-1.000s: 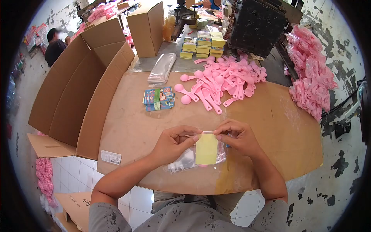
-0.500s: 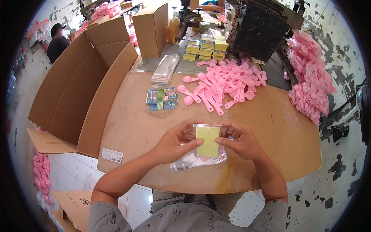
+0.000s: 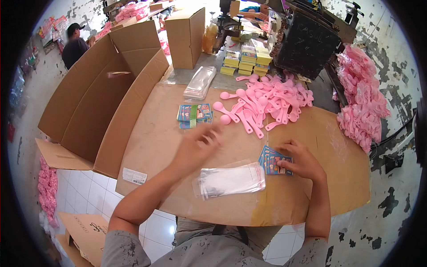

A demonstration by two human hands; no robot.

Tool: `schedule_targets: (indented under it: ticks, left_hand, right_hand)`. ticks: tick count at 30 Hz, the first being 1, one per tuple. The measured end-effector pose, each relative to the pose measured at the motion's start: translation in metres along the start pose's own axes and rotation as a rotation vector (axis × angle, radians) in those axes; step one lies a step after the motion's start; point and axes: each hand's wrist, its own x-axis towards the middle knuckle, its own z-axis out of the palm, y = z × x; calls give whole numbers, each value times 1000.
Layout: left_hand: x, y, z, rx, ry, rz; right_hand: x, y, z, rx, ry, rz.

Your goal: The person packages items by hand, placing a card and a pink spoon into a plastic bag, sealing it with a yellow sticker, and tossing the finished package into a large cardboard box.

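My left hand point(image 3: 200, 149), blurred by motion, is over the cardboard-covered table with its fingers apart and nothing visible in it. My right hand point(image 3: 302, 161) is at a fanned set of blue printed cards point(image 3: 272, 161); its thumb lies on the top card while the other fingers are apart beyond the edge. Clear plastic bags point(image 3: 231, 180) lie flat between my arms. A small blurred packet point(image 3: 119, 74) is in mid-air in front of the inside wall of the big open cardboard box point(image 3: 84, 107).
Pink plastic spoons point(image 3: 262, 100) lie heaped beyond my hands. Nearby are banded cards point(image 3: 194, 115), more clear bags point(image 3: 200, 83) and stacked yellow-edged cards point(image 3: 247, 60). Bagged pink items point(image 3: 362, 98) hang at right beside a black machine box point(image 3: 307, 40). Another person point(image 3: 75, 46) is at far left.
The yellow-backed card and bag have left my hands. My left hand has moved up and left, my right hand right onto the cards. A packet now appears in the air by the box.
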Motion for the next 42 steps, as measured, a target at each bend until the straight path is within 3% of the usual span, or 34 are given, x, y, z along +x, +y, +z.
schedule_targets:
  ticks: [5,9,12,14,16,18,20,23,26,27,29,32,38,41,42]
  left_hand:
    - [-20,-5,36,476,-290,246]
    - [-20,-6,40,482,-299,283]
    - [-15,-10,40,390,-322,264]
    - [-17,-1,42,306,-305,93]
    - [-17,2,43,243,-286,8]
    - [-19,-3,42,204,-265,4]
    - [-18,-5,38,180,-295,-25]
    - [-19,-12,37,-64,-280,-123]
    - [-18,-9,36,-411,-300,-269]
    - [-17,-6,35,-527,-318,-321]
    - [-17,2,36,-499,-312,-356]
    - [-18,4,36,-474,-284,-365]
    - [-21,3,39,-376,-316,-284]
    - [-25,4,42,-291,-372,-240]
    - [-26,5,44,-261,-394,-225]
  right_hand:
    - [-3,8,1,112,-15,159]
    - [-3,5,0,195,18,146]
    - [-5,7,1,238,39,167]
    - [-5,-6,-2,328,41,255]
    - [-6,-20,13,665,110,259]
    - [-3,-27,20,642,85,168]
    - [2,-29,21,258,-35,-11]
    - [1,-28,28,262,-42,-131]
    - [-1,-32,18,333,-30,-121]
    - [-2,-34,22,481,33,-36]
    - [-3,-43,33,776,162,135]
    - [1,-53,35,858,232,120]
    - [1,-49,27,358,65,-151]
    - [5,-46,38,367,-5,-252]
    - [4,-51,43,488,-17,-114]
